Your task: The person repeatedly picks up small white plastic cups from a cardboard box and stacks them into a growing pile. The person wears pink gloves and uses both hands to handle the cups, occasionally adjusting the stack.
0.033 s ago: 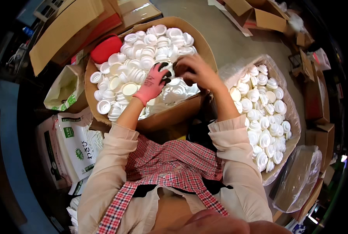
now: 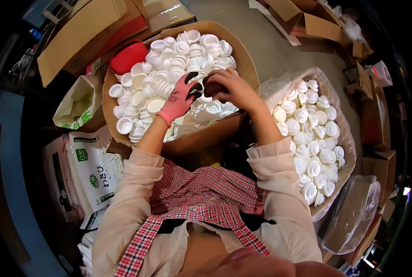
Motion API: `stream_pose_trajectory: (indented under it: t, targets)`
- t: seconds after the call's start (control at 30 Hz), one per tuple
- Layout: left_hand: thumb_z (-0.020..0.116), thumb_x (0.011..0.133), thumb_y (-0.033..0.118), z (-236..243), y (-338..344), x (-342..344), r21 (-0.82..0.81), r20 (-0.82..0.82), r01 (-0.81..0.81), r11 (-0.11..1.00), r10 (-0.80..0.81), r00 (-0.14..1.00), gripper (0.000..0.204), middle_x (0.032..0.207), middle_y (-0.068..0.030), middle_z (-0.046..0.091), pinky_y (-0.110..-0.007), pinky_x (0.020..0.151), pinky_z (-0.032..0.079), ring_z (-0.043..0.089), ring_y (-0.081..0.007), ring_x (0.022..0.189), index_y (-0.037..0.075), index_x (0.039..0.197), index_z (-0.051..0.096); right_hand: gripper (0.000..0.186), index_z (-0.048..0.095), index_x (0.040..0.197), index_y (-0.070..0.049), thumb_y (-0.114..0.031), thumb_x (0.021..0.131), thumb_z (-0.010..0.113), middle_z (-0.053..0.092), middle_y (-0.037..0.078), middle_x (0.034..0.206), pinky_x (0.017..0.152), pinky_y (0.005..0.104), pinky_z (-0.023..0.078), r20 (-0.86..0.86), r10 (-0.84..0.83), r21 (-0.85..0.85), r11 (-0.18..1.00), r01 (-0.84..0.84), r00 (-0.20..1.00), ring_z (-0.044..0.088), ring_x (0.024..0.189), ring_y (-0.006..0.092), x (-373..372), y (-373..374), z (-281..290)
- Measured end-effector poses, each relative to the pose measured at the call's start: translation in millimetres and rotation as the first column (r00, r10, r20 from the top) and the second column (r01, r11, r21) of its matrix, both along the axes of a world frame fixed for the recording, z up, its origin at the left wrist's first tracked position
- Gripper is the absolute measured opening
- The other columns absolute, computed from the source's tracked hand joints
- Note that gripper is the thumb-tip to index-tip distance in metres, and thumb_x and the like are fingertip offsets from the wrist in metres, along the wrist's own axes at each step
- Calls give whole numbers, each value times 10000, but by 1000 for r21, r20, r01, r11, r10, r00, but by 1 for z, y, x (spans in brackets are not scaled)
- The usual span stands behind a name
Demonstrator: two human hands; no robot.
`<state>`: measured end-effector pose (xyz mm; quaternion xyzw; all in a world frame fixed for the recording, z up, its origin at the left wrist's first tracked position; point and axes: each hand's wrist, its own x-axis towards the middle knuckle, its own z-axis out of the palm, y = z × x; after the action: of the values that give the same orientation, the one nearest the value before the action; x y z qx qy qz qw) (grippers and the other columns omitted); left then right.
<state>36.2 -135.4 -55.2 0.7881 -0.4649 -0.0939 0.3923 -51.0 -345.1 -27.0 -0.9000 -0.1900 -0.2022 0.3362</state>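
Nothing is shifting since the earlier frame; both hands are staying put. Bare right hand (image 2: 231, 87) is curling its fingers closed around a small dark piece (image 2: 211, 86). Gloved left hand (image 2: 180, 98) is pinching that piece's other side, fingertips together. Both are hovering over white caps (image 2: 169, 64) filling a cardboard box (image 2: 206, 136); a bagged box of caps (image 2: 314, 134) is sitting just right.

Glossy white plastic caps (image 2: 178, 60), matt cardboard box (image 2: 201, 138), pink knit glove (image 2: 180, 99)

Red lid (image 2: 128, 57), printed sacks (image 2: 91, 171)
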Motion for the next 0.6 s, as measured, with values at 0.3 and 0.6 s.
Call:
stream_pose_trajectory:
  t: [0.3,0.6]
  targets:
    - [318,1003,506,-12,19,-2,-670,-736,-424,609,-474,483,565,1350,-159,494,-480,987,443,500,-334,1213,135,1427,354,358,548,915,-75,-33,606,722,569,116,928,762,415,472,79,79,111,990,-87,994,553,880,346,15,103,1]
    - [397,975,471,-31,54,0,-501,-860,-387,775,-393,326,531,997,-116,613,-351,757,519,612,-205,866,0,1189,518,266,622,958,-68,1,704,656,554,121,1006,801,404,472,268,-58,166,986,13,962,547,939,340,26,133,12]
